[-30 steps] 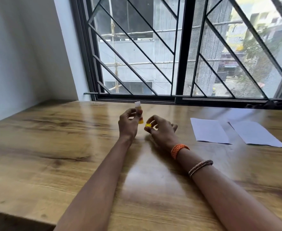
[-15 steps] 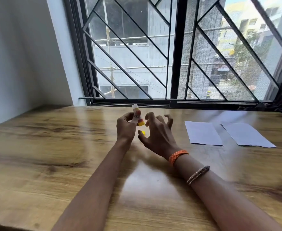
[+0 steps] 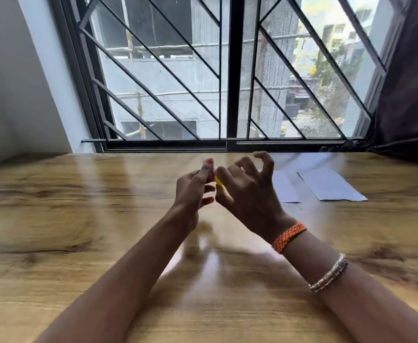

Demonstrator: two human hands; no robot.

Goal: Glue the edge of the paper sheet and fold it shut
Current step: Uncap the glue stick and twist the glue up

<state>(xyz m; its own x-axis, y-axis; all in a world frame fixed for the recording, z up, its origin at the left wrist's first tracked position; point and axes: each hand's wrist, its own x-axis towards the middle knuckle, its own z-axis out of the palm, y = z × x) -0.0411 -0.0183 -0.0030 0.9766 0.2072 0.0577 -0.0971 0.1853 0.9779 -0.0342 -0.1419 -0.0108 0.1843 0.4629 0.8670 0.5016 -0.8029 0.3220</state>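
My left hand (image 3: 193, 191) holds a small glue stick (image 3: 211, 169) upright above the wooden table (image 3: 79, 219); most of the stick is hidden behind my fingers. My right hand (image 3: 247, 191) is right beside it, thumb and forefinger pinched on the yellow cap (image 3: 218, 181) at the stick's lower end, the other fingers spread. Two white paper sheets lie flat to the right: one (image 3: 285, 188) partly behind my right hand, the other (image 3: 331, 185) further right.
A barred window (image 3: 227, 82) runs along the table's far edge. A dark curtain (image 3: 410, 95) hangs at the right. A white wall (image 3: 10, 82) closes the left side.
My right hand, which held the yellow cap apart from the stick, has moved up against my left hand. The view has tilted and shifted a little.
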